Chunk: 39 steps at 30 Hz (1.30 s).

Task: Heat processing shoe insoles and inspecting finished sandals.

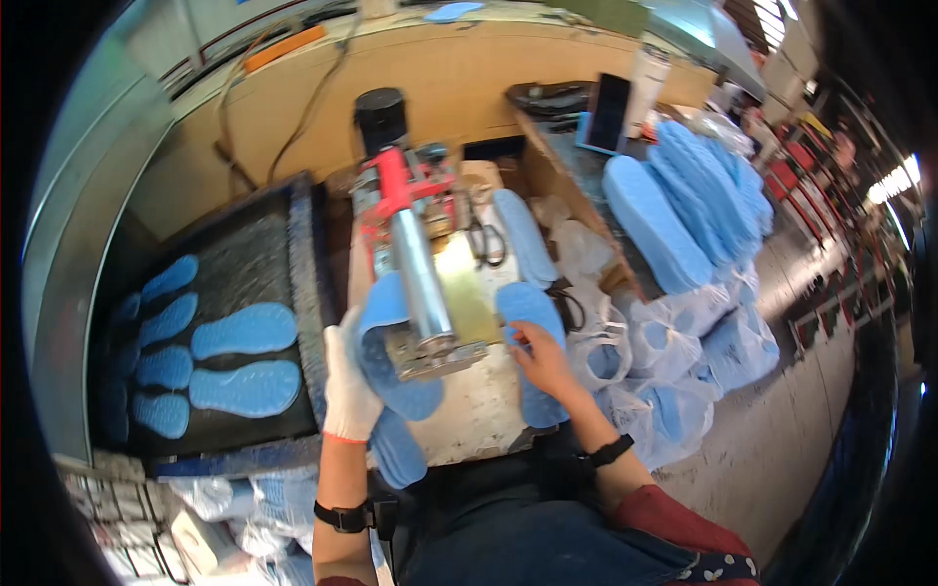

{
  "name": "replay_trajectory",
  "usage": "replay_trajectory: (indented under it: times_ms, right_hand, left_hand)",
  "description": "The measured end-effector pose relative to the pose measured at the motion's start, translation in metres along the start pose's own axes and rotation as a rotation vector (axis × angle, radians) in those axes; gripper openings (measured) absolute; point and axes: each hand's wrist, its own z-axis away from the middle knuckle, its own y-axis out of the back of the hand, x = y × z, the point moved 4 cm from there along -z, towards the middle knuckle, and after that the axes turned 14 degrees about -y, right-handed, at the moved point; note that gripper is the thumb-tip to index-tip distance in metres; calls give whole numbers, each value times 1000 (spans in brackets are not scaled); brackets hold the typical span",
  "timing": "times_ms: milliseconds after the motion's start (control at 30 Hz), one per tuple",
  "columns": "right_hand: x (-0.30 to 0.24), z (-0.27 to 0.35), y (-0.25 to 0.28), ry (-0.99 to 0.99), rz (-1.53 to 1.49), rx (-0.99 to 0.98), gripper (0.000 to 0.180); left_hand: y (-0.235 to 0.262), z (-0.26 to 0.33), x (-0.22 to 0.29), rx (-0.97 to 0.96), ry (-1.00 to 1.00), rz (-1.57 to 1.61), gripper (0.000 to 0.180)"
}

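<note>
The counter (469,415) lies directly under both hands, a worn pale surface. Left of the left hand, a dark conveyor belt (244,264) carries several blue insoles (244,330) laid flat in rows. Well to the right of and beyond the right hand, a large stack of blue insoles (684,205) rests on a raised bench, with clear bags of further insoles (674,342) just right of the right hand. Between the hands stands a red-framed press (415,254) with a polished metal cylinder angled toward the person, its metal foot sitting over a blue insole. The left hand (347,376), in a white glove, grips the near edge of that insole (391,376), fingers closed around it. The bare right hand (542,356) rests on a second blue insole (532,332) lying flat on the counter, fingertips pressed on its surface, half open. Scissors (486,237) lie beyond the right hand, beside the press.
</note>
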Motion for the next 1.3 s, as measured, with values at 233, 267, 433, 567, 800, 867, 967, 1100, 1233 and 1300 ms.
replay_trajectory:
  times_ms: [233, 267, 433, 567, 800, 867, 967, 1100, 1233, 1300]
  right_hand:
    - [-41, 17, -48, -26, -14, -307, 25]
    - [-49, 19, -61, -11, 5, -375, 24]
    - [-67, 21, -124, 54, -29, -563, 50]
    - [-106, 29, -149, 41, 105, -512, 80]
    - [-101, 30, -164, 37, 289, -533, 105]
    - [-108, 36, -161, 58, 292, -544, 108]
    - [-112, 46, -161, 96, 297, -549, 107]
    - [-109, 49, -163, 101, 159, -587, 94]
    - [-134, 60, -139, -165, -159, -848, 71]
    - [-60, 19, -102, -150, -75, -525, 59]
  left_hand:
    - [14, 62, 23, 144, 239, 147, 61]
    - [17, 68, 27, 159, 224, 201, 55]
    - [27, 37, 72, 297, -34, 160, 45]
    - [59, -31, 117, 403, -350, 84, 45]
    - [124, -156, 150, 788, -365, 217, 54]
    - [142, -165, 155, 894, -378, -124, 68]
    - [177, -179, 152, 994, -299, -189, 70]
    - [195, -176, 170, 939, -414, -342, 76]
    - [273, -106, 242, 244, -511, -881, 26]
    - [83, -102, 156, 325, -545, -181, 43]
